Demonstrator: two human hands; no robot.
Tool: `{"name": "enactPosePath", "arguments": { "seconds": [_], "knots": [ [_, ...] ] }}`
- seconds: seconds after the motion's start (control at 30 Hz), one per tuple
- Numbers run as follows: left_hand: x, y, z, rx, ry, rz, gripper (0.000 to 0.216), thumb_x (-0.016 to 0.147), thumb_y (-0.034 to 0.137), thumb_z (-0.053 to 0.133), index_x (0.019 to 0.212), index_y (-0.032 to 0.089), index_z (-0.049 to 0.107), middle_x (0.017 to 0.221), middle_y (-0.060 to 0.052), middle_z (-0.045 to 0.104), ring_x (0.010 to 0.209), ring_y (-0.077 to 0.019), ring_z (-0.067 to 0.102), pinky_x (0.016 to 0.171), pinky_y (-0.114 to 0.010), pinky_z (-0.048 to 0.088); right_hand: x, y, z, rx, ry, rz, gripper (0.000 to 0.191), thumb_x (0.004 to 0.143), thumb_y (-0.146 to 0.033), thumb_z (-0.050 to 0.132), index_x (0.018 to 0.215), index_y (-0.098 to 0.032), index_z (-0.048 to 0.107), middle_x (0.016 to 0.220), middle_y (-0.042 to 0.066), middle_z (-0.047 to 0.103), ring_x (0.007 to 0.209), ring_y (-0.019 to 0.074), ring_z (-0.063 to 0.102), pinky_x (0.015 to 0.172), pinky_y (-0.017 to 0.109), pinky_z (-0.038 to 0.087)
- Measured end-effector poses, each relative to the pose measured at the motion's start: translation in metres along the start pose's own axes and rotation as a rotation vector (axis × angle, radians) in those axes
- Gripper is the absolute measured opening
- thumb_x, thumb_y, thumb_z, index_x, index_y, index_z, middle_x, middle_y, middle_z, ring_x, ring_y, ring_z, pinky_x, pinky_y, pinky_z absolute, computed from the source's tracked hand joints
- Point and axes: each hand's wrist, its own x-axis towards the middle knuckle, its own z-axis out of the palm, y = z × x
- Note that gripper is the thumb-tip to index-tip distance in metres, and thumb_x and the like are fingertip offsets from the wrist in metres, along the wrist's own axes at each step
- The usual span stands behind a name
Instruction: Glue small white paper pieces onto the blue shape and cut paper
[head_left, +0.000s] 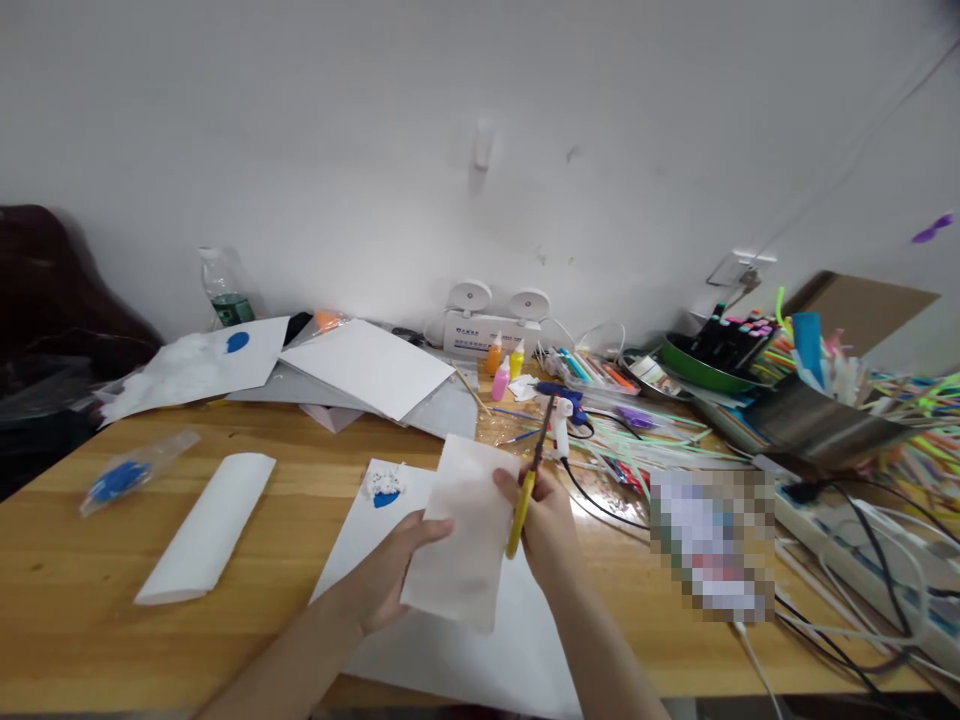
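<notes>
My left hand [394, 570] grips a thin white sheet of paper [466, 530] by its left edge and holds it upright above the table. My right hand [546, 525] is closed on yellow-handled scissors [529, 480], whose blades point up and away at the sheet's right edge. Under both hands lies a large white sheet [465, 655] on the wooden table [90, 590]. A blue blob with white bits [385, 488] sits on that sheet's far left corner.
A folded white paper [210, 525] and a plastic bag with blue material [124, 478] lie at left. Stacked white boards [367, 368], small paint bottles [504, 365], a glue gun [562, 420], markers, straws and cables crowd the back and right. A water bottle [223, 288] stands by the wall.
</notes>
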Motion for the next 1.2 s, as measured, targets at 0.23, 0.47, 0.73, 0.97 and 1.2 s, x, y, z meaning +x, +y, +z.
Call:
{"name": "enactPosePath", "arguments": {
  "seconds": [0.23,0.47,0.73,0.97,1.2],
  "knots": [
    [0.001,-0.04,0.0,-0.257,-0.119,0.193,0.037,0.066,0.025,0.065,0.103,0.021,0.058,0.1,-0.007,0.064,0.096,-0.0251,0.056,0.079,-0.038,0.046,0.006,-0.01,0.004,0.1,-0.019,-0.008,0.033,0.061,-0.044,0.065,0.067,-0.019,0.045,0.052,-0.005,0.047,0.042,0.0093,0.043,0.04,0.021,0.033],
    [0.0,-0.032,0.006,-0.343,0.214,0.34,0.047,0.06,0.021,0.07,0.105,0.023,0.056,0.088,-0.004,0.067,0.085,-0.0239,0.061,0.069,-0.035,0.05,0.01,0.003,-0.013,0.269,-0.173,0.026,0.052,0.052,-0.067,0.058,0.072,-0.02,0.05,0.05,-0.009,0.027,0.036,0.0035,0.025,0.035,0.017,0.022],
    [-0.009,-0.012,0.008,-0.318,0.153,0.549,0.038,0.069,0.026,0.062,0.106,0.023,0.057,0.093,-0.006,0.066,0.09,-0.0253,0.059,0.077,-0.036,0.048,-0.009,0.022,-0.024,0.281,-0.163,0.043,0.043,0.059,-0.063,0.055,0.07,-0.022,0.048,0.053,-0.008,0.029,0.039,0.0058,0.026,0.037,0.019,0.024],
    [0.008,-0.006,0.023,-0.379,0.104,0.703,0.031,0.078,0.033,0.051,0.106,0.021,0.057,0.101,-0.006,0.063,0.101,-0.0215,0.053,0.091,-0.038,0.04,-0.047,0.017,-0.019,0.175,-0.182,0.119,0.034,0.06,-0.024,0.068,0.09,-0.024,0.054,0.076,-0.002,0.048,0.066,0.0109,0.045,0.06,0.021,0.039],
    [0.01,-0.014,0.036,-0.417,0.135,0.545,0.041,0.074,0.039,0.053,0.11,0.019,0.053,0.104,-0.008,0.061,0.101,-0.0244,0.054,0.086,-0.038,0.043,-0.06,0.029,-0.023,0.072,-0.257,0.155,0.029,0.073,-0.034,0.06,0.098,-0.022,0.053,0.077,0.002,0.057,0.067,0.0114,0.053,0.052,0.019,0.034]
  ]
}}
